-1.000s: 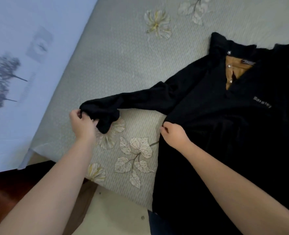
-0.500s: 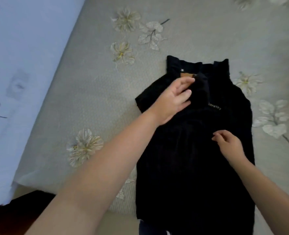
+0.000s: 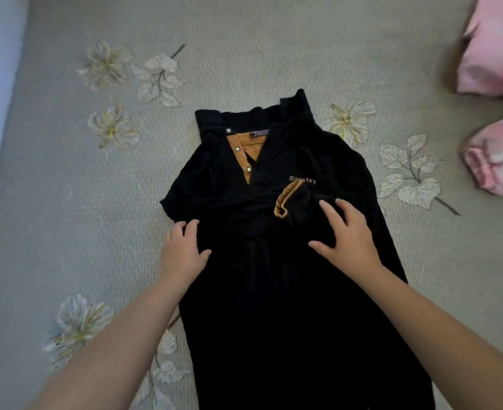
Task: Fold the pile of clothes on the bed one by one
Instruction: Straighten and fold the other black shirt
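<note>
Looking down from the head camera, I see the black shirt [image 3: 277,291] lying face up along the middle of the bed [image 3: 67,202], collar at the far end, its hem running off the near edge of view. One sleeve is folded across the chest, and its tan-lined cuff [image 3: 285,202] sits just below the chest lettering. My left hand [image 3: 182,250] rests on the shirt's left edge, fingers curled at the fabric there — whether it truly pinches the cloth I cannot tell. My right hand [image 3: 348,235] lies flat on the folded sleeve beside the cuff, fingers spread and straight, an open grip pressing down. Pink bedding [image 3: 492,51] sits at the far right, well apart from the shirt
</note>
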Motion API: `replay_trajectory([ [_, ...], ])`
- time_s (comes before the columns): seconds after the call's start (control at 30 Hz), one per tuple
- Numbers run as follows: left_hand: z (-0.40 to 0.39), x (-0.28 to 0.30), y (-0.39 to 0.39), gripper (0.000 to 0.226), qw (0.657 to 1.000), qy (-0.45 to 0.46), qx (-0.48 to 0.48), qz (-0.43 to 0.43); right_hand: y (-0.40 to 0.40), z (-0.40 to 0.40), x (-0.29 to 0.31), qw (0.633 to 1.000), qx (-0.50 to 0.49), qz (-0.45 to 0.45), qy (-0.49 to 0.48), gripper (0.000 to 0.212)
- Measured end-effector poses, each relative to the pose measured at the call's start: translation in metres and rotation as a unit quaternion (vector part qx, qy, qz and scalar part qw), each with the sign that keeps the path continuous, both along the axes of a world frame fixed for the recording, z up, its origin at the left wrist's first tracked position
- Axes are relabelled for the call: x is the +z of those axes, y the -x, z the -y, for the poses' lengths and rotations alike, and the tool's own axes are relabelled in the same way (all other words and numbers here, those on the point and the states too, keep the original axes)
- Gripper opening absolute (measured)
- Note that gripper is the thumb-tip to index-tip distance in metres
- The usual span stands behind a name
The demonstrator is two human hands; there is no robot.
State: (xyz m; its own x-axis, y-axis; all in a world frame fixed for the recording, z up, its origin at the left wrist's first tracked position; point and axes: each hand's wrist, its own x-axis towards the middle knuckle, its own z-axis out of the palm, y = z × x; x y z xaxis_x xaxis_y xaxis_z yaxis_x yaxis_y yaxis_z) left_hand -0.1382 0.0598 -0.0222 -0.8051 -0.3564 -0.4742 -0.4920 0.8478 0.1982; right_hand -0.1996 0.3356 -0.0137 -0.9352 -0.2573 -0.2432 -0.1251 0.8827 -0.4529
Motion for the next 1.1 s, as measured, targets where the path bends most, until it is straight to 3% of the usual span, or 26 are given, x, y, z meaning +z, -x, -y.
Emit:
replay_trajectory([
  [0.1,0.001,-0.011,0.006,0.035,0.999,0.006,-0.026,-0.043,0.023,0.022,-0.004,0.992,0.075,-0.032,-0.095,0.078],
  [0.2,0.008,-0.012,0.010,0.021,0.990,-0.003,-0.033,-0.136,0.042,0.041,-0.010,0.975,0.125,0.002,-0.181,0.042],
  [0.27,0.019,-0.008,0.014,0.017,0.977,-0.061,0.026,-0.203,0.054,0.045,-0.009,0.975,0.128,0.021,-0.183,0.024],
  [0.3,0.025,-0.003,0.016,0.016,0.964,-0.109,0.071,-0.232,0.058,0.042,-0.009,0.986,0.097,-0.002,-0.138,0.022],
  [0.37,0.039,0.007,0.020,0.019,0.923,-0.232,0.155,-0.266,0.069,0.026,-0.002,0.993,-0.090,-0.070,0.033,0.018],
  [0.43,0.054,0.015,0.019,0.033,0.874,-0.343,0.195,-0.286,0.074,0.000,0.001,0.936,-0.297,-0.062,0.176,0.014],
  [0.47,0.059,0.018,0.017,0.035,0.874,-0.358,0.177,-0.276,0.071,-0.010,0.000,0.910,-0.361,-0.026,0.203,0.016],
  [0.5,0.062,0.019,0.014,0.032,0.901,-0.334,0.131,-0.245,0.065,-0.020,-0.005,0.902,-0.387,0.029,0.191,0.020],
  [0.57,0.065,0.009,0.005,0.016,0.981,-0.156,-0.086,-0.071,0.043,-0.031,-0.014,0.901,-0.387,0.159,0.116,0.018],
  [0.63,0.061,-0.003,-0.003,0.025,0.955,0.005,-0.273,0.116,0.021,-0.035,-0.017,0.912,-0.337,0.233,0.002,0.019],
  [0.67,0.059,-0.005,-0.004,0.028,0.943,0.036,-0.301,0.137,0.016,-0.035,-0.014,0.926,-0.303,0.217,-0.057,0.020],
  [0.73,0.056,-0.001,0.004,0.030,0.973,0.008,-0.223,0.057,0.016,-0.030,-0.006,0.959,-0.238,0.106,-0.109,0.014],
  [0.8,0.057,-0.002,0.018,0.035,0.988,-0.021,-0.125,-0.091,0.026,-0.014,0.007,0.985,-0.157,-0.034,-0.061,0.009],
  [0.87,0.058,-0.006,0.034,0.039,0.990,-0.018,-0.078,-0.114,0.044,-0.001,0.008,0.991,-0.048,-0.122,-0.040,0.017],
  [0.9,0.057,-0.006,0.040,0.035,0.994,-0.025,-0.081,-0.064,0.056,0.003,0.007,0.991,0.008,-0.114,-0.069,0.026],
  [0.97,0.057,-0.008,0.043,0.023,0.992,-0.054,-0.109,0.020,0.080,0.006,0.006,0.975,0.097,0.017,-0.197,0.046],
  [1.03,0.061,-0.004,0.044,0.019,0.988,-0.121,-0.094,0.003,0.095,0.005,0.009,0.928,0.143,0.138,-0.314,0.054],
  [1.1,0.068,0.006,0.046,0.019,0.967,-0.245,0.005,-0.061,0.101,0.002,0.014,0.919,0.166,0.140,-0.330,0.046],
])
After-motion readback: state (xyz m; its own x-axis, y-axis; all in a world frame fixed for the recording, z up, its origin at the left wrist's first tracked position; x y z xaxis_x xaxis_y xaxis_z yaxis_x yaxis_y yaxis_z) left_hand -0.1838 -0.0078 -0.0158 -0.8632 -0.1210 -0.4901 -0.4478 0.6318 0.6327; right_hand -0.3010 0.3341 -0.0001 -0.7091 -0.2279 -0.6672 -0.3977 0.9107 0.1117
